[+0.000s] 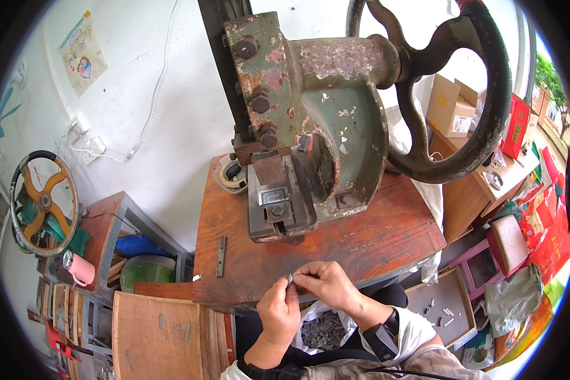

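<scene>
Over the front edge of the wooden bench (373, 234), my left hand (278, 315) and my right hand (327, 288) meet with fingertips pinched. Between them is a small grey metal piece (290, 278), partly covered by the fingers. Below the hands, a white bag (303, 345) between my legs holds many small grey metal pieces (323, 330). Beyond the hands stands a worn green hand press (345, 120) with a large black handwheel (494, 120). A shiny ribbed metal part (273, 195) sits in the die block (259, 221) under the ram.
A narrow metal bar (220, 256) lies on the bench's left. Behind it is a tape roll (234, 176) in a clear tub. A wooden board (158, 342) with metal strips is lower left; a tray (446, 304) with small pieces sits lower right, beside a pink stool (481, 259).
</scene>
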`<state>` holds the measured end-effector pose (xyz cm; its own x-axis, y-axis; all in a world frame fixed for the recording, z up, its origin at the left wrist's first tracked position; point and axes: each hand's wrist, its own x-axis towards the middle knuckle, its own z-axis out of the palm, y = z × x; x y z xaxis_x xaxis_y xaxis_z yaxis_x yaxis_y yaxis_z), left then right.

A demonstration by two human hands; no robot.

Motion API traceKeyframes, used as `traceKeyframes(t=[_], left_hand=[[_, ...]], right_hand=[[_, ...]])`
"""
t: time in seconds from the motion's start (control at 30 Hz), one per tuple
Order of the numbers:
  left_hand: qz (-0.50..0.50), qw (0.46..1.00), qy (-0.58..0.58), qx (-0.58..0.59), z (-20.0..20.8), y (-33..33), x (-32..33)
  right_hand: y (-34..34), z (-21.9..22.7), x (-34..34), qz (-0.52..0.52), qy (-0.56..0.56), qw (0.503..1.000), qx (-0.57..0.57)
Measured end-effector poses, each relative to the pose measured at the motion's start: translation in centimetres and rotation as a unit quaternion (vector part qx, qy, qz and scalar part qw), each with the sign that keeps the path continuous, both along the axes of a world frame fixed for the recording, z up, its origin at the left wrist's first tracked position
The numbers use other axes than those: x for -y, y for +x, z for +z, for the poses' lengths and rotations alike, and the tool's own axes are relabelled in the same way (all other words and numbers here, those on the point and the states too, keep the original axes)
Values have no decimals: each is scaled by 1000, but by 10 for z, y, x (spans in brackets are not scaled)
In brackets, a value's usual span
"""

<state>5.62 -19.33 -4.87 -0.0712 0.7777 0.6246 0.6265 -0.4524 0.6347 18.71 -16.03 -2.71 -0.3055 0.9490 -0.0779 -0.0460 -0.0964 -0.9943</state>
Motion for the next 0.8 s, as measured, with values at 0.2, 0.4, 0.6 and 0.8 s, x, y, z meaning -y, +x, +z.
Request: traceKeyframes(t=[0.2,0.4,0.6,0.8], left_hand=[[-22,995,-20,100,-4,2,2],[-133,894,-210,372,2,-4,4],[-138,801,-230,535,7,-9,-3],[-155,854,-277,413,13,-28,-1]], right_hand=[[-4,-4,1,4,31,1000,-1],[0,-11,4,-31,92,995,33],[-2,-21,8,-19,134,988,72],[8,-1,4,35,119,990,67]])
